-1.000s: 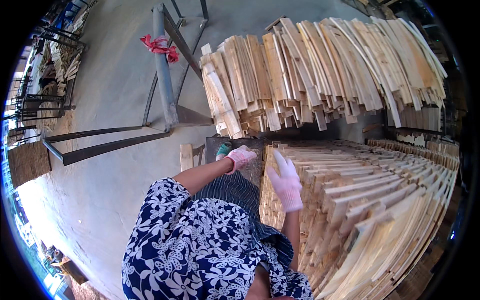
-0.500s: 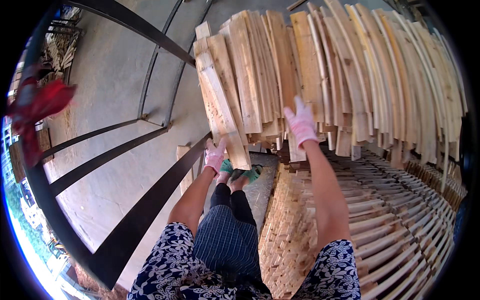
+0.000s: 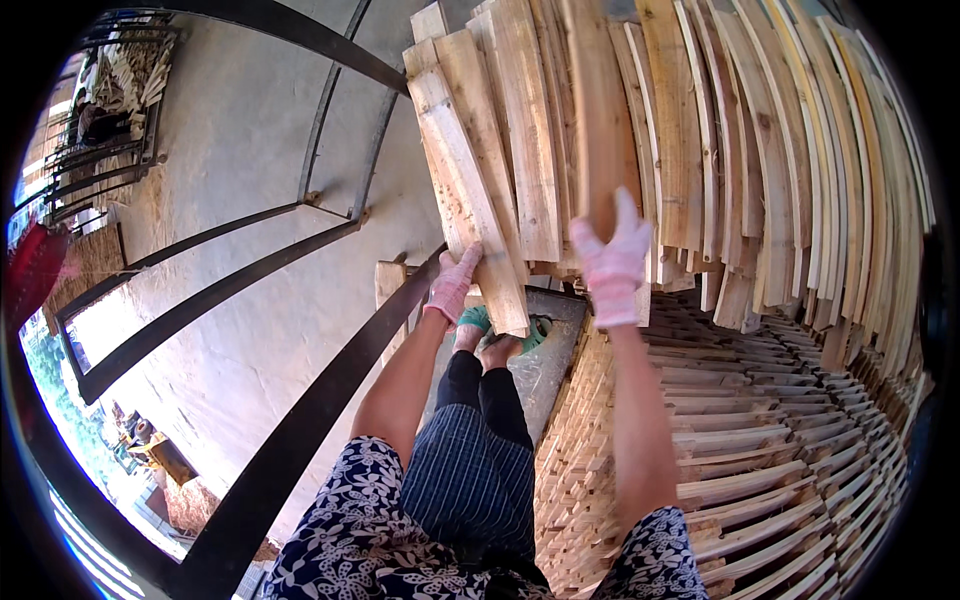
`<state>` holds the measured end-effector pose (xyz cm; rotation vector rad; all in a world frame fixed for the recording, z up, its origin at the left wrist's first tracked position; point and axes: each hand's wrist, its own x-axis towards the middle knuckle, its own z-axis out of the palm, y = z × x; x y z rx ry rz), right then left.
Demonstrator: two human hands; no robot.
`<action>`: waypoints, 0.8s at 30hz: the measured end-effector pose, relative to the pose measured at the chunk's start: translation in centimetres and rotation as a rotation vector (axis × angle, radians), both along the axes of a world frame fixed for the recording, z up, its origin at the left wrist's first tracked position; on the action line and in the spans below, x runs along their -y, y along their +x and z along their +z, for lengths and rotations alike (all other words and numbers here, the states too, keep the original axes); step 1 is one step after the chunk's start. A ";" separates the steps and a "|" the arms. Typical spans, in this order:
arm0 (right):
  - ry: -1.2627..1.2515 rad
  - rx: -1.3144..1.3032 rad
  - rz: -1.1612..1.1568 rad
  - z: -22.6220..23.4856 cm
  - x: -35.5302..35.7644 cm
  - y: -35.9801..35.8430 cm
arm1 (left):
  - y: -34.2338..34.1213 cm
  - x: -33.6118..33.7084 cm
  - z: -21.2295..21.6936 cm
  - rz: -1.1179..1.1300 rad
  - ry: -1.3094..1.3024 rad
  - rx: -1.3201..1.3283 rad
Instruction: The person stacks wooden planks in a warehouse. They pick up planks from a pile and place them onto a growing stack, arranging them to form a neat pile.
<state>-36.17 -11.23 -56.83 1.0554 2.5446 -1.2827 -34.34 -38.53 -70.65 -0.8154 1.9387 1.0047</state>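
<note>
Both my hands wear pink-and-white gloves. My left hand (image 3: pixel 455 284) is closed on the left edge of a pale wooden plank (image 3: pixel 462 180), close to its near end. That plank lies slanted on top of other boards at the left end of the row. Farther right, my right hand (image 3: pixel 612 262) grips the near end of another wooden plank (image 3: pixel 597 110), thumb on one side and fingers on the other. This plank is smeared by motion. To its right runs a long row of wooden planks (image 3: pixel 765 150), packed side by side.
Below the row, at right, stand dense stacks of wooden slats (image 3: pixel 740 440). A dark metal frame (image 3: pixel 310 420) crosses the left side, close to my left forearm. My feet in green shoes (image 3: pixel 540 330) stand on a grey surface. A red cloth (image 3: pixel 35 270) hangs at far left.
My right hand has closed on a plank, which is now moving. My left hand has shifted onto the edge of the slanted plank. The whole view has swung slightly.
</note>
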 end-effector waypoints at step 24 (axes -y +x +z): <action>-0.650 0.271 -0.146 -8.7 8.7 7.7 | -0.7 -1.9 2.9 0.270 0.167 -0.088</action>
